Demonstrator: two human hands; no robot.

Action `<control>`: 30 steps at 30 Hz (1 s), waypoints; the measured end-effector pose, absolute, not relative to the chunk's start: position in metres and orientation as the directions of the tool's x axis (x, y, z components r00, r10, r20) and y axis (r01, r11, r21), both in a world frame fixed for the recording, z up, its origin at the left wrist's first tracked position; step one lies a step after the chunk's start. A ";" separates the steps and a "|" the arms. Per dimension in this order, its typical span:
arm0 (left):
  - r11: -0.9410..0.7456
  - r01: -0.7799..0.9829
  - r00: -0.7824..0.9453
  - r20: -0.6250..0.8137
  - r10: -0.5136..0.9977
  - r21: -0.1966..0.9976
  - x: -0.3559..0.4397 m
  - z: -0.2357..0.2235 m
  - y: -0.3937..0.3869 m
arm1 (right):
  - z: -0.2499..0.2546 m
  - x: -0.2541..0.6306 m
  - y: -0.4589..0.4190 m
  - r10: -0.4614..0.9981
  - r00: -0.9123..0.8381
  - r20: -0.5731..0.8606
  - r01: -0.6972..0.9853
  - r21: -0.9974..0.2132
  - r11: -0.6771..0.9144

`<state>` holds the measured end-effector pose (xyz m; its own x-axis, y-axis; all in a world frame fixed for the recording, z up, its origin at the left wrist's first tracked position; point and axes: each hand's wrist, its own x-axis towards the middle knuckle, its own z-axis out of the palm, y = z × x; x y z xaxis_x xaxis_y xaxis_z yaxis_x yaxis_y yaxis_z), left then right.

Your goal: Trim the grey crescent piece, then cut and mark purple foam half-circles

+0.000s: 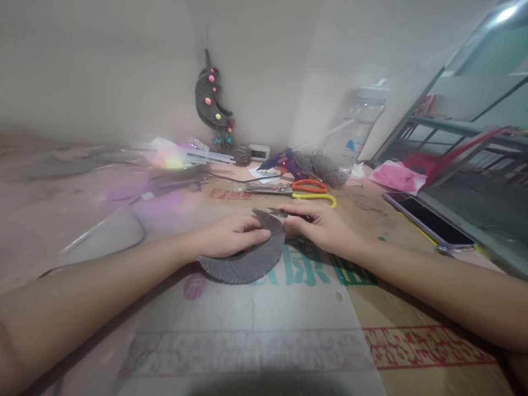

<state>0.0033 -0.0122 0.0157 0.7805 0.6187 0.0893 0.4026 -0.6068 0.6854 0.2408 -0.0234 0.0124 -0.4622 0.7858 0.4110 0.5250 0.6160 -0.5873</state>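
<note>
In front of the scissors [289, 191], the crescent [247, 269] is lying under the left hand [237, 234], half-curled, its thumb pressing on top; the right hand [324, 224] is pinching 1 small metal tool [278, 212] beside the crescent's far end. Yarn [270, 250] is covering everything showing, so wrapping is seemingly nearing completion; what is remaining is unclear. Behind-right of the scissors, 1 clear bottle [358, 132] is standing, contents too blurred to tell.
</note>
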 end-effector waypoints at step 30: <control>-0.530 0.480 0.722 0.027 0.691 0.699 0.003 0.016 -0.014 | 0.012 0.242 -0.021 0.837 -0.375 0.398 0.568 -0.615 0.546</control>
